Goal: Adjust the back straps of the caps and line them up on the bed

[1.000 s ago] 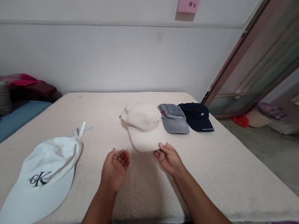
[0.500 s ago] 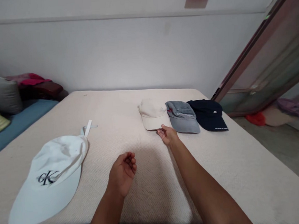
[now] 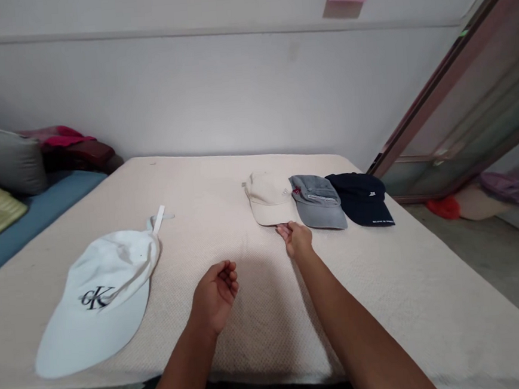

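Observation:
A beige baseball cap (image 3: pixel 271 196) lies on the cloth-covered table, brim toward me. At the front edge of that brim is my right hand (image 3: pixel 296 238), its fingers closed on the edge from below with the thumb close to the top. My left hand (image 3: pixel 217 294) hovers above the cloth, palm up, fingers loosely curled and holding nothing. Beside the beige cap sits a grey cap (image 3: pixel 318 205), and beyond it a navy cap (image 3: pixel 361 198). Off to the left, a larger-looking white cap (image 3: pixel 108 296) with black letters and a loose strap lies tilted on its side.
A pale textured cloth (image 3: pixel 187 194) covers the table, which meets a white wall (image 3: pixel 189 98). At the left is a blue seat (image 3: pixel 68 191) with a grey cushion (image 3: pixel 7 157). A framed glass door (image 3: pixel 472 106) stands on the right.
My right thumb has slid back toward the brim's edge, and the hand is slightly lower. My left hand has hardly moved. The view has shifted, carrying the white cap rightward in the picture.

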A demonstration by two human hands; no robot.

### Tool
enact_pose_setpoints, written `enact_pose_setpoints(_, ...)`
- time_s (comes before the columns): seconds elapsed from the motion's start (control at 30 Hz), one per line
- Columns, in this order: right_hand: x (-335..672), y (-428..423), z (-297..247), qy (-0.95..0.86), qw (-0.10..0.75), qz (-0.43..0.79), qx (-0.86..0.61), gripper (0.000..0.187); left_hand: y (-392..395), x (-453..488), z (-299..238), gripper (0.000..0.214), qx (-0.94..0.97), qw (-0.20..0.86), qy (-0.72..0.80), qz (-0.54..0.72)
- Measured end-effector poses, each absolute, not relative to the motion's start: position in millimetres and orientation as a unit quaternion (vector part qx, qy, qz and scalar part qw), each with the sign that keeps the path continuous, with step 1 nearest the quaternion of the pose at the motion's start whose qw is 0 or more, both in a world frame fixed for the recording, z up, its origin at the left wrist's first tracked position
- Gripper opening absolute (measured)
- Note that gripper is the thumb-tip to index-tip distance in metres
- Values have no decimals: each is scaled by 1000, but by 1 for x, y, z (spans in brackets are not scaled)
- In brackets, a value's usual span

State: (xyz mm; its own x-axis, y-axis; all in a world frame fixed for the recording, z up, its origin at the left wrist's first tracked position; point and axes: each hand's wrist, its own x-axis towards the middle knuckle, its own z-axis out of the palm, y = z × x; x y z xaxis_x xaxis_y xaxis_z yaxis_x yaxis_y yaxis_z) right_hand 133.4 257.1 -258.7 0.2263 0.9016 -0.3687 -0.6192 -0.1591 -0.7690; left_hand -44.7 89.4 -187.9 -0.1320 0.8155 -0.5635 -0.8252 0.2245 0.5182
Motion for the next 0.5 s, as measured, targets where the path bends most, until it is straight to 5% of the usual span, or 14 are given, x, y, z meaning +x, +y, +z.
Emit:
enact_pose_setpoints(0.3, 141, 185, -256, -249, 572, 617, -479, 25, 74, -73, -181, 9, -9, 618, 419, 665)
enact_pose_setpoints(0.5, 116, 139, -264, -306, 577, 572, -496, 24, 52, -101, -175, 3, 33, 495, 440, 748)
